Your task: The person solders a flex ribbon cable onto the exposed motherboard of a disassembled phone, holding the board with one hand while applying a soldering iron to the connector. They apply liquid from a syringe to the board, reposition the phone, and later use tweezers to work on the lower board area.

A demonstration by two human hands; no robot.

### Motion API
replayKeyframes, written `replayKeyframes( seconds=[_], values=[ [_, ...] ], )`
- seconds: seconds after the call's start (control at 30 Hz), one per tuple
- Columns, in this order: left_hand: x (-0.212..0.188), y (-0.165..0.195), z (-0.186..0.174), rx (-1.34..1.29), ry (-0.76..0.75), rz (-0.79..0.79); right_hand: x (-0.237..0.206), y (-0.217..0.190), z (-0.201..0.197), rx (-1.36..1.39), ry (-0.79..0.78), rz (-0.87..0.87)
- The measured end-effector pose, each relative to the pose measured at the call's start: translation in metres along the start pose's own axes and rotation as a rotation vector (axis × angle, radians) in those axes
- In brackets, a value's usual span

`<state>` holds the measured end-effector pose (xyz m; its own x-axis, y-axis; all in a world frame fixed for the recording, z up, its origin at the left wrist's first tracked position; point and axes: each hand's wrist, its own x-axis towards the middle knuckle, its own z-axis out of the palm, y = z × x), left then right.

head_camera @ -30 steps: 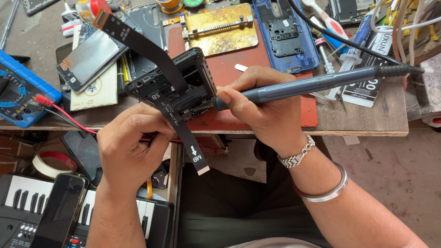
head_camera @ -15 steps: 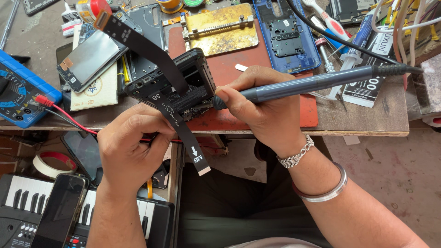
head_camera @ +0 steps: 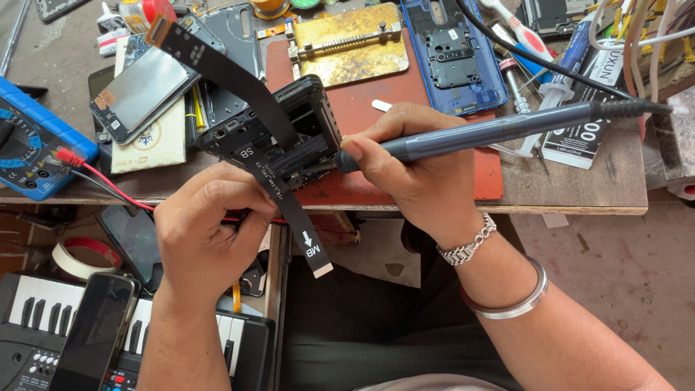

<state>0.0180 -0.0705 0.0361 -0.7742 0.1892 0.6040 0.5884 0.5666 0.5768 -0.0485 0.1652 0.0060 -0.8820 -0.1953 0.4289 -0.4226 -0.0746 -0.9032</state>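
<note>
Left hand (head_camera: 206,235): grips the lower edge of the opened phone frame (head_camera: 289,134), holding it above the bench (head_camera: 579,192) edge.
Right hand (head_camera: 416,170): closed around a grey soldering iron (head_camera: 499,130), tip at the frame's right side.
Flex cable (head_camera: 246,98): black ribbon draped across the frame, lower end hanging free.
Nearby: red mat (head_camera: 376,108), blue multimeter (head_camera: 32,148).

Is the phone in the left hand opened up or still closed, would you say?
Opened: the phone shows bare internals, with no back cover.
</note>
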Motion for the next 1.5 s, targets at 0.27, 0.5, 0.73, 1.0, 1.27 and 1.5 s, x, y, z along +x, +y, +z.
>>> replayKeyframes(
  seconds=[0.27,0.5,0.73,1.0,1.27,1.5],
  values=[
    [-0.0011,-0.0008,-0.0012,0.014,-0.005,-0.002,-0.0012,0.0023,0.0004,-0.018,0.006,-0.011],
    [-0.0010,-0.0011,-0.0006,0.016,-0.007,-0.003,-0.0015,0.0041,0.0004,-0.035,0.019,-0.024],
    [-0.0013,-0.0011,-0.0006,0.007,-0.015,0.001,-0.0009,0.0045,0.0006,-0.061,0.020,-0.071],
    [-0.0007,0.0010,-0.0011,0.030,-0.014,0.016,-0.0009,0.0056,-0.0002,-0.074,0.009,-0.088],
    [0.0003,0.0023,-0.0009,0.020,-0.020,0.004,-0.0023,0.0074,-0.0008,-0.028,0.007,-0.094],
    [0.0003,0.0004,-0.0018,0.022,-0.028,-0.001,-0.0018,0.0077,-0.0014,-0.031,0.006,-0.090]
  ],
)
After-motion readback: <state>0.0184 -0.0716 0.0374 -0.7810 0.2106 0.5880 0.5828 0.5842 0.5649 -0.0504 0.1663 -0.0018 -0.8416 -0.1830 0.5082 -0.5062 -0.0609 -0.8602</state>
